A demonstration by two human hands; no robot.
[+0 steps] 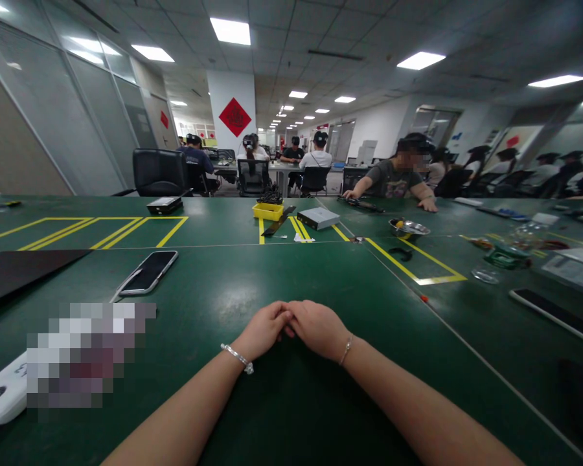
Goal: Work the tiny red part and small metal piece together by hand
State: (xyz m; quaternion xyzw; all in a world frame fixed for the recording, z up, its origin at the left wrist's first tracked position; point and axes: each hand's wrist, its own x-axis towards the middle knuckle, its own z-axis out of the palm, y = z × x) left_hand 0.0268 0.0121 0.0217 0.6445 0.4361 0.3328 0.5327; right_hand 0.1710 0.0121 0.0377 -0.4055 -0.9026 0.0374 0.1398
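Observation:
My left hand (263, 331) and my right hand (321, 329) rest together on the green table (214, 272), straight in front of me. Their fingers are folded into one another, right hand partly over the left fingertips, and no object shows between them. The palms are hidden. A silvery bracelet (237, 358) circles my left wrist, and a thin bracelet (346, 349) is on the right. Nearest on the left lies a dark-screened phone (150, 272) with a cable at its lower corner. A white object (4, 391), largely pixelated, lies further left.
Ahead stand a yellow tray (267, 211), a grey box (318, 217) and a metal bowl (409, 228). A dark flat sheet (24, 272) covers the left side. Another phone (558, 314) lies right. Across the table a person (393, 178) leans with both arms on it.

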